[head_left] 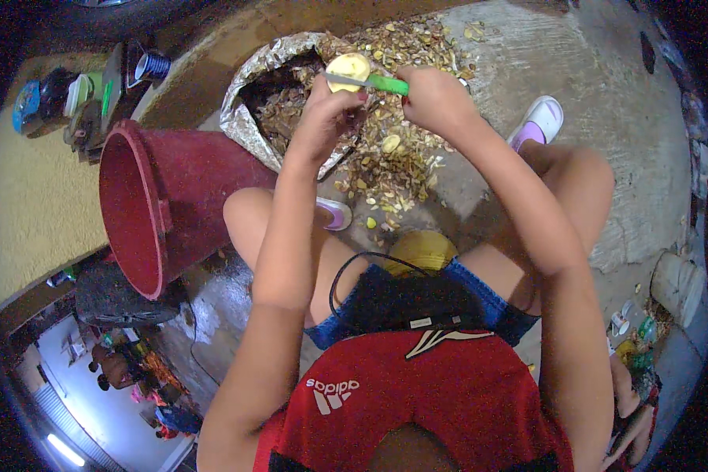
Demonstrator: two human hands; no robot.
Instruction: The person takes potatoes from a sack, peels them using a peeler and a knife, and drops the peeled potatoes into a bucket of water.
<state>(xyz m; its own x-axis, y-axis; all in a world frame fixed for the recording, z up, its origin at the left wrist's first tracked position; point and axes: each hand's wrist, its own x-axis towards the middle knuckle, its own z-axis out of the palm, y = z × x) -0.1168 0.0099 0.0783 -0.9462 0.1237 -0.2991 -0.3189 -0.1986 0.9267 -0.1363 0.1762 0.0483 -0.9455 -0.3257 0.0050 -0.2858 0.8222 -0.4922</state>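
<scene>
My left hand (322,124) is closed around a round, pale yellow piece of peeled produce (348,66), whose exact kind I cannot tell. My right hand (436,101) grips the green handle of a knife (388,83). The knife's blade points left and lies across the near side of the yellow piece, by the fingers of my left hand. Below and behind both hands, peelings (397,169) are strewn over the concrete floor. An open whitish sack (240,98) with brown peelings inside stands just left of my left hand.
A big red tub (204,169) lies tipped left of my left forearm, its mouth facing left. Containers and a blue-and-white mug (152,66) rest on a yellow ledge (31,204). A whitish bucket (676,287) is at the right. Other people (118,370) appear at lower left.
</scene>
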